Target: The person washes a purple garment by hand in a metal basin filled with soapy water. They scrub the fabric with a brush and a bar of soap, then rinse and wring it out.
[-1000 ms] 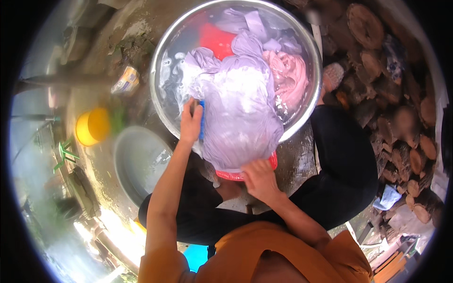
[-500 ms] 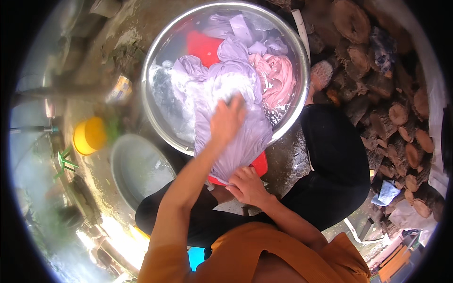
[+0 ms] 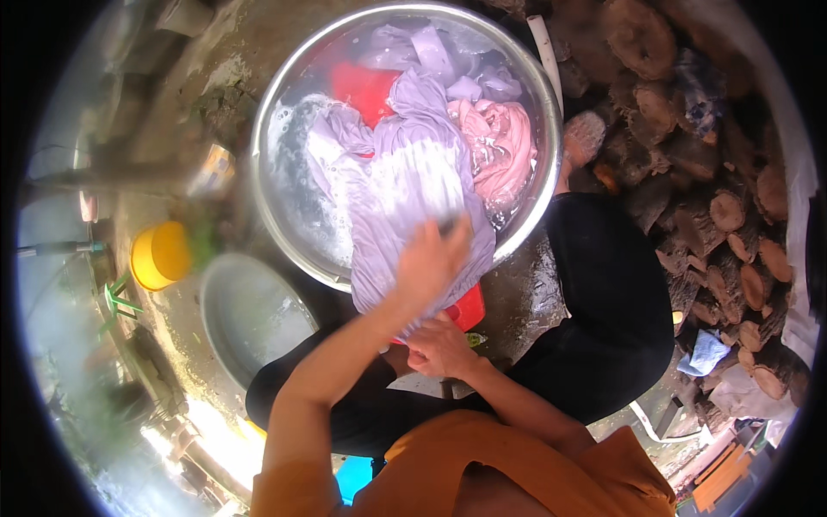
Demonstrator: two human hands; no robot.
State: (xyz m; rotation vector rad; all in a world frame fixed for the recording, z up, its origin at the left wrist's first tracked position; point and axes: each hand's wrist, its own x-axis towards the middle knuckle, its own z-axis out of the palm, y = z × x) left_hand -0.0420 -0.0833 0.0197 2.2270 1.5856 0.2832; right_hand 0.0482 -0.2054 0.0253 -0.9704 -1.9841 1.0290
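A wet lilac garment (image 3: 413,164) with white suds is spread over a red plastic board (image 3: 366,90), which slopes from the metal basin (image 3: 258,172) toward me. Another red part (image 3: 468,308) shows below the cloth, near my right hand. My left hand (image 3: 431,263), blurred, is closed on a small dark object (image 3: 448,226) that looks like a scrub brush, on the garment's lower half. At the near end, my right hand (image 3: 441,346) grips the garment's bunched edge. Pink cloth (image 3: 495,146) and more lilac cloth (image 3: 431,52) lie in the soapy water.
A grey basin (image 3: 250,302) stands left of my knee, with a yellow tub (image 3: 161,256) beyond it. Stacked cut logs (image 3: 732,211) fill the right side, where a light blue cloth (image 3: 705,351) lies. My bent legs (image 3: 603,302) flank the near side of the work.
My left hand has moved down the garment toward me and slightly right. White suds now show where it was. My right hand has shifted slightly nearer, with the cloth's edge bunched in it.
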